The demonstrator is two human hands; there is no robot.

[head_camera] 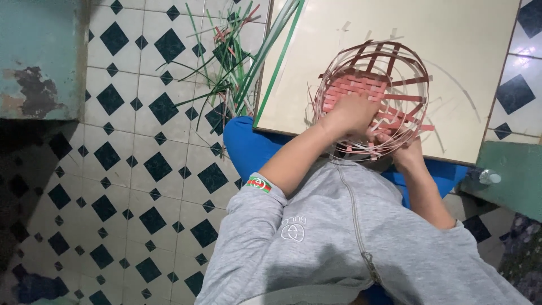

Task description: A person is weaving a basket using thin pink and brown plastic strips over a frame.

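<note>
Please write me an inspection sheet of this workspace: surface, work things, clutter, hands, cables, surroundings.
Surface: pale board resting on the person's lap.
Work things: half-woven basket of red and white strips, standing on the board, upright strips loose at the rim.
Clutter: green strips piled on the floor beside the board.
Hands: left hand inside the basket; right hand at its near rim, both on the strips.
Cables: nothing seen.
Surroundings: tiled floor with dark diamonds; bottle at right.
</note>
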